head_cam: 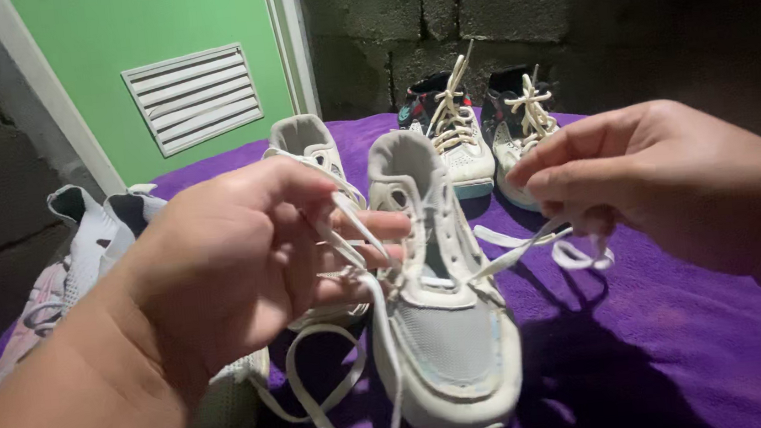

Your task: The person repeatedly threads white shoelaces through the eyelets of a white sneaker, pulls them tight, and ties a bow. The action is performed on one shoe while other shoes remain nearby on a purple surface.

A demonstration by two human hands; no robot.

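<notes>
**Lacing tip: keep both ends even**

Left hand (229, 264) pinches one end of the lace (346, 235), right hand (616, 175) pinches the other. The white shoe (441, 328) sits between them on the purple towel (666, 327). I'd pull both ends snug and equal.

You've got one harsh light near the camera: your hands (220, 265) glow, hard shadows drop onto the purple cloth (647, 328), and the upper right wall (701, 2) goes nearly black. Slightly soft overall.

Hands (237, 254) on white sneaker's (445, 328) laces (530, 242)
</notes>
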